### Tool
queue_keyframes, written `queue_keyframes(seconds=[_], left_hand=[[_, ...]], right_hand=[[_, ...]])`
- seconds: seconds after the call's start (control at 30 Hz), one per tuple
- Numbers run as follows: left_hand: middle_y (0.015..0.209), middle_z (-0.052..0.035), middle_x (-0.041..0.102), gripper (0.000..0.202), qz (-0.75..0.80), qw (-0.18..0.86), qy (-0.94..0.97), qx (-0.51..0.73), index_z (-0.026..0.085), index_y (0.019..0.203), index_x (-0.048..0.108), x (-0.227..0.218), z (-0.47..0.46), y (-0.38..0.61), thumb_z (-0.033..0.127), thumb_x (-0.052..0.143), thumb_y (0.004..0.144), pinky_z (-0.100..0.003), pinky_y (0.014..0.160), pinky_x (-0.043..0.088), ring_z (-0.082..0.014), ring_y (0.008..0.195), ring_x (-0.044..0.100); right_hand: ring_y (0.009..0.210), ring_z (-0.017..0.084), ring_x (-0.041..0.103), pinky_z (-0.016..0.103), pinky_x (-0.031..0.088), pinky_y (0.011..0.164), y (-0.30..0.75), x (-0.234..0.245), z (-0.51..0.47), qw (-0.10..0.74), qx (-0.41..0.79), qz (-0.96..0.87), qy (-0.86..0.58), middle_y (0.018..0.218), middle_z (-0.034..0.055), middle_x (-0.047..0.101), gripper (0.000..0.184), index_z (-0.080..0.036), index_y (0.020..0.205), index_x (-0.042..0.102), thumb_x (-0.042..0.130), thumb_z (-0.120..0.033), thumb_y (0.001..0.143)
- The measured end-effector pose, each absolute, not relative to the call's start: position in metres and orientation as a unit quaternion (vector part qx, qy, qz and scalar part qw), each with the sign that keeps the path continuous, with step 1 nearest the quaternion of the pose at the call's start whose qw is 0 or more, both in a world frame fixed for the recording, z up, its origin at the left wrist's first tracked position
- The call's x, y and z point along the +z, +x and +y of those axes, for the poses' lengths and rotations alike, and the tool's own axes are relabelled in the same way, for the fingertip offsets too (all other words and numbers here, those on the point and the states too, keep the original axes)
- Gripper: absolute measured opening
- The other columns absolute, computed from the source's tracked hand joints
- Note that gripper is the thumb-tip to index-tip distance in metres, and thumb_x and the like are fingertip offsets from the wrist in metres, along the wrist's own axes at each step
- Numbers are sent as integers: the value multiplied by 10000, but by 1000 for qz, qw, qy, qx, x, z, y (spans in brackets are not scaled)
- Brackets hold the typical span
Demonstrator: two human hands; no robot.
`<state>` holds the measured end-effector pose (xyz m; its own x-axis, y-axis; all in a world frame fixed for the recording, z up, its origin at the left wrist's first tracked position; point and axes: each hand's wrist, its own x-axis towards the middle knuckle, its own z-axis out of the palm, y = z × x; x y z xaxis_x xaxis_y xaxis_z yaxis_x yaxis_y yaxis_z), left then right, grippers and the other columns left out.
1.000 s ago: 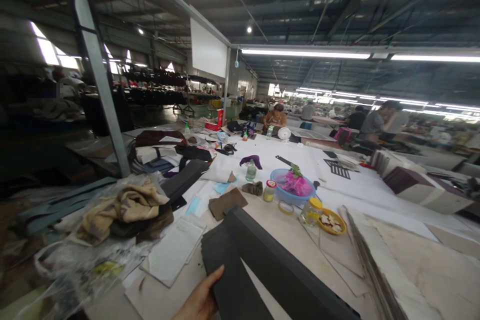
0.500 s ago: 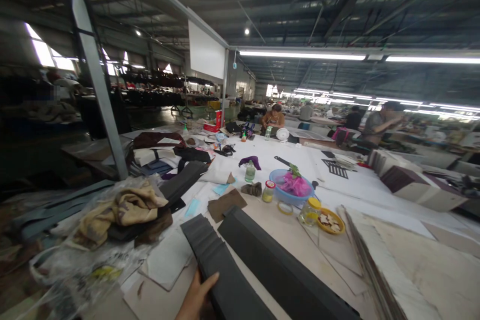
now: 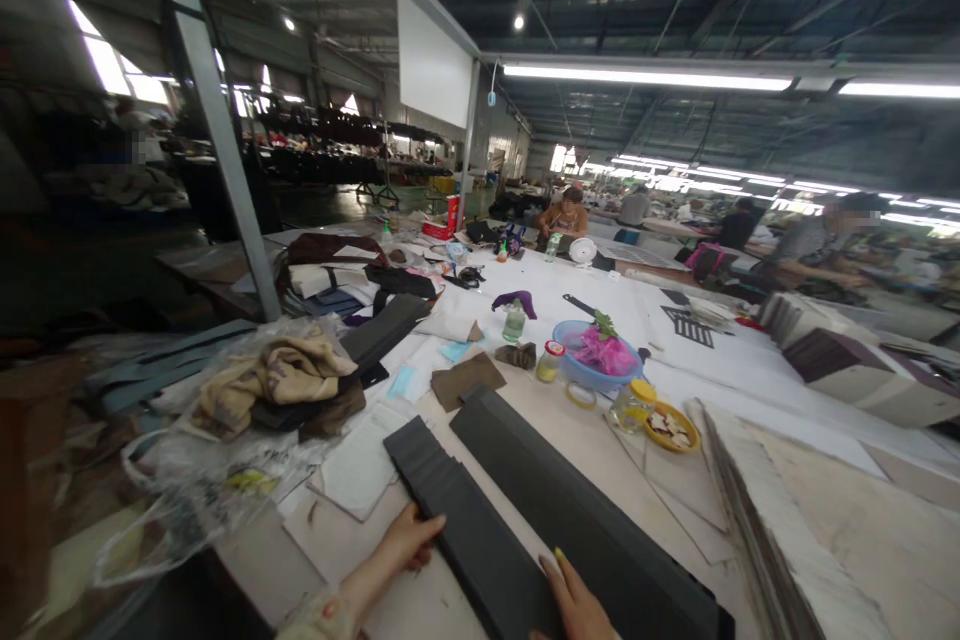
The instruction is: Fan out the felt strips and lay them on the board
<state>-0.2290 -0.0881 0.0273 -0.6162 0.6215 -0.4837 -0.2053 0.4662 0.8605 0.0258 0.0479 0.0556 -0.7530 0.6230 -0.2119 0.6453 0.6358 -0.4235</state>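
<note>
At bottom centre the left hand (image 3: 407, 537) curls its fingers at the edge of a dark grey strip (image 3: 471, 526). The right hand (image 3: 576, 608), cropped below, overlaps it; neither grip can be told.

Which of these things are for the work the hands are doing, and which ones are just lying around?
Seem part of the work:
left hand and right hand
left dark grey strip, at the hands
right dark grey strip, beside it, probably

Seem just lying around:
blue basin
yellow-lidded jar
yellow basket
purple cloth
</note>
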Motion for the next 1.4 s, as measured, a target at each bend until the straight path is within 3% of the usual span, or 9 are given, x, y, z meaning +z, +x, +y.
queue_keyframes(seconds=[0.07, 0.17, 0.3, 0.6, 0.83, 1.07, 1.4], left_hand=[[519, 23, 510, 365, 813, 374, 195, 401, 161, 852, 500, 36, -92, -233, 473, 570, 675, -248, 459, 372, -134, 426, 494], [558, -5, 552, 231, 851, 279, 318, 311, 148, 678, 538, 42, -102, -241, 376, 537, 715, -243, 532, 384, -142, 530, 531], [731, -6, 604, 129, 847, 245, 344, 323, 166, 775, 582, 43, -117, -246, 257, 498, 740, -227, 634, 391, -141, 707, 553], [906, -61, 561, 237, 831, 119, 435, 326, 138, 981, 579, 58, -102, -247, 156, 481, 766, -261, 777, 411, -156, 842, 529], [1030, -100, 511, 314, 833, 115, 454, 294, 114, 1071, 559, 52, -92, -241, 181, 509, 769, -296, 894, 374, -189, 980, 481], [1026, -77, 503, 304, 837, 123, 433, 310, 139, 1044, 558, 51, -95, -243, 165, 522, 743, -286, 892, 378, -178, 981, 480], [1030, -111, 499, 352, 880, 146, 389, 232, 109, 1056, 550, 66, -87, -245, 226, 563, 724, -277, 857, 380, -206, 970, 492]], right_hand=[[1281, 285, 265, 407, 255, 1032, 15, 49, 34, 17, -203, 926, 319, 1413, 116, 273, 759, -204, 1321, 337, 608, -382, 635], [1291, 281, 240, 455, 215, 1030, 9, 39, 17, -4, -157, 937, 313, 1414, 132, 259, 786, -193, 1355, 255, 554, -444, 672], [1264, 273, 291, 427, 247, 1011, 13, 29, 13, -36, -129, 944, 301, 1392, 135, 294, 746, -191, 1349, 267, 506, -490, 709], [1235, 278, 323, 423, 274, 990, 14, 24, 15, -60, -114, 946, 299, 1376, 130, 299, 718, -196, 1338, 281, 488, -503, 723], [1226, 270, 340, 405, 291, 987, 19, 27, 17, -60, -125, 951, 275, 1384, 130, 288, 713, -205, 1343, 267, 488, -490, 729], [1223, 282, 342, 420, 295, 986, 17, 27, 16, -71, -125, 951, 274, 1382, 131, 293, 702, -207, 1342, 271, 487, -479, 733], [1241, 274, 321, 413, 275, 1007, 14, 25, 15, -65, -125, 949, 281, 1377, 132, 300, 693, -182, 1336, 294, 485, -466, 733]])
